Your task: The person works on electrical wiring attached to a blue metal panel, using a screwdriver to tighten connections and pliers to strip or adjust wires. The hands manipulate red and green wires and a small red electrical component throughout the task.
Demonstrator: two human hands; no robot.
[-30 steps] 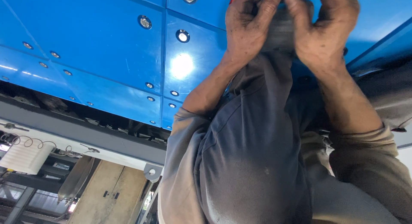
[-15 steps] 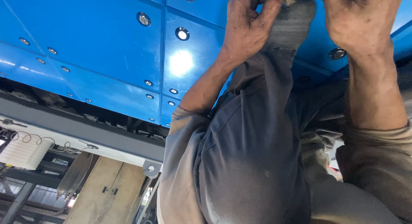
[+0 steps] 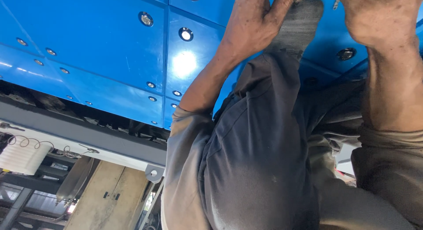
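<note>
both hands raised overhead at the top edge of the blue panel (image 3: 101, 49). left hand (image 3: 257, 25) curls shut, pinching the grey strap (image 3: 297, 25); right hand (image 3: 379, 16) closes near its top end, grip partly out of view. strap looks soft, light, limp; best pinched near its upper end.

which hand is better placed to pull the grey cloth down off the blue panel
Left, probably. The left hand already has its fingers against the grey cloth under the blue panel; the right hand sits beside it, its grip cut off by the frame.
</note>
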